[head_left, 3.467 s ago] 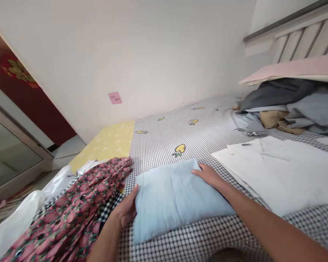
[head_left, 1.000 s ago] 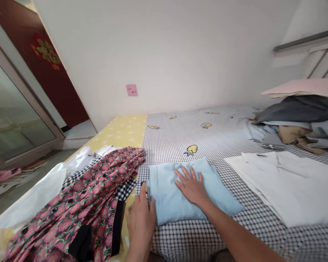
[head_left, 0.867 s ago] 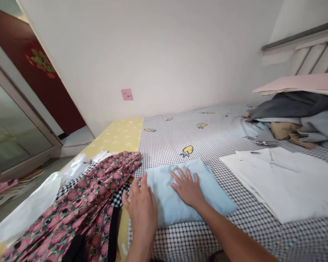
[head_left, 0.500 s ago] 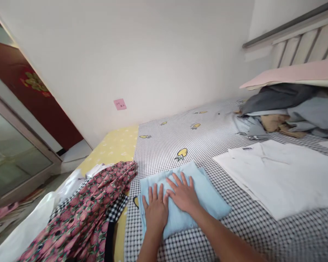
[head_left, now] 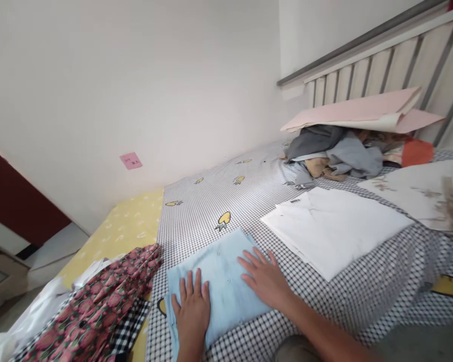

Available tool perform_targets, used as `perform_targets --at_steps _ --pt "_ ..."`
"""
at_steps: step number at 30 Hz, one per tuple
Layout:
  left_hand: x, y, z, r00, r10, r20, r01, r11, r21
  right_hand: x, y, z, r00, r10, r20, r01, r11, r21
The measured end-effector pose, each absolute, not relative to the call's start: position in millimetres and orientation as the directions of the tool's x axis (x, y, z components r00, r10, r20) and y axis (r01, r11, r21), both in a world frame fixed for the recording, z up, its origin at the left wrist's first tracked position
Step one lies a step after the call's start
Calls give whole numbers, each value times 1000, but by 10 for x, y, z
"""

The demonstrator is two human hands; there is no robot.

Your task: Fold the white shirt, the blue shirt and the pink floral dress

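A light blue buttoned shirt [head_left: 223, 281], folded into a flat rectangle, lies on the checked bed sheet [head_left: 207, 213]. My left hand [head_left: 192, 306] rests flat on its left part with the fingers stretched out. Across the shirt's right edge lies my right hand [head_left: 266, 279], palm down and fingers spread. Neither hand grips the cloth. To the right is a folded white garment [head_left: 335, 226] with a small dark label at its top. On the left lies a crumpled pink-flowered garment [head_left: 109, 296] with black trim, apart from both hands.
Grey and brown clothes [head_left: 335, 151] are heaped by the slatted headboard [head_left: 385, 70], under a pink sheet [head_left: 358, 110]. A printed pale cloth [head_left: 426, 193] lies at right. White cloth [head_left: 33, 311] lies at far left. A yellow sheet [head_left: 128, 216] borders the bed; a wall stands behind.
My hands have moved apart on the blue shirt, the right one sliding to its right edge. The view has turned right, showing more of the headboard, the clothes heap and the printed cloth.
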State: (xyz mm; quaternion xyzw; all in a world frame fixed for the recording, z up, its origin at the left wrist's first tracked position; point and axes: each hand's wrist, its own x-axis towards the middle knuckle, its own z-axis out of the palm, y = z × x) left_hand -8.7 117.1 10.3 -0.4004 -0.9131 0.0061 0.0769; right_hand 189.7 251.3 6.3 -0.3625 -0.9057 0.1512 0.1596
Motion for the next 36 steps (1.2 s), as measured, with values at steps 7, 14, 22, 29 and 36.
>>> perform_targets --at_steps 7,14,22,29,36 --pt "-42 1188 201 -685 722 97 725 689 -11 2286 2618 4 -623 766 159 712 639 -292" --pt "-57 1180 114 -677 718 161 732 680 44 2292 2628 107 -576 816 50 771 563 -297" --pt "-42 1141 -6 -637 712 296 756 651 60 1686 2504 816 -605 620 500 631 756 -174" --pt "-8 1117 28 -636 714 294 762 640 94 1005 2748 277 -690 716 107 686 694 -220" --pt "-10 1105 -11 -627 722 294 770 631 93 944 2991 41 -688 721 86 694 688 -214"
